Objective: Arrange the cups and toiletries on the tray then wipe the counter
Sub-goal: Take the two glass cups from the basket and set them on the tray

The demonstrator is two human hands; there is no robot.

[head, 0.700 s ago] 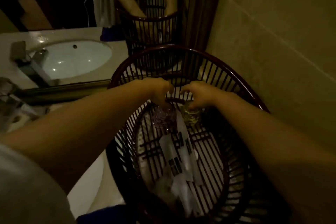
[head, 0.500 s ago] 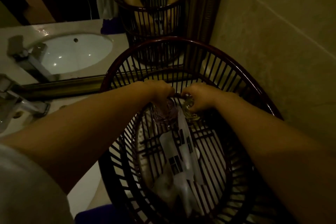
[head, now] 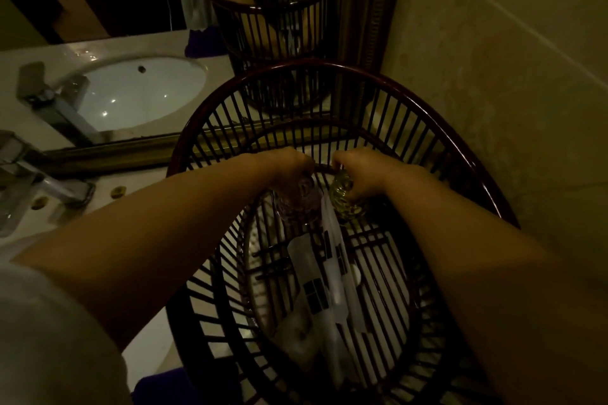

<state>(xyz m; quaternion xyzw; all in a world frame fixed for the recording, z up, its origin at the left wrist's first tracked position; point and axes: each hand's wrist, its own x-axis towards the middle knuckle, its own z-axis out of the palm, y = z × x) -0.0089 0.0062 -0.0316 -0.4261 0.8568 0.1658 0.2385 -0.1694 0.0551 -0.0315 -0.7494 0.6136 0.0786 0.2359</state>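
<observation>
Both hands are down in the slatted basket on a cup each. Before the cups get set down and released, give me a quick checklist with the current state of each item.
1. Left hand grip on the purplish textured glass cup: ok, fingers curl over its top.
2. Right hand grip on the yellow-green textured glass cup: ok.
3. Cups apart from each other: ok, a gap shows between them.
4. Cups upright and resting on the floor of the dark red slatted wooden basket: cannot tell, too dim.
5. White toiletry packets clear of the cups: not ok, one packet's tip reaches up between them.
6. Counter wiped: cannot tell.
</observation>
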